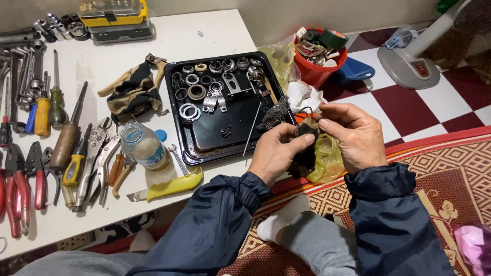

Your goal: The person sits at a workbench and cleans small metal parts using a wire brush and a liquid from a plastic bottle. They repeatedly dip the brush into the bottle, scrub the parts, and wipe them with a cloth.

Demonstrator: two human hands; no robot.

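1. While you sit beside the low white table (204,36), your left hand (276,153) and right hand (353,135) meet just off its right edge.
2. Both hands pinch a dark, grimy rag (306,148), fingers curled around it.
3. That rag hangs over a yellow plastic bag (327,158).
4. Just left lies a black tray (230,133) of metal rings and washers.
5. A plastic bottle (143,145) stands among hand tools.

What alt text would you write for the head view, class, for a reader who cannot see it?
Both hands, left and right, grip a dark rag beside a black tray of metal rings and small parts. Pliers, screwdrivers and a bottle lie on the white table.
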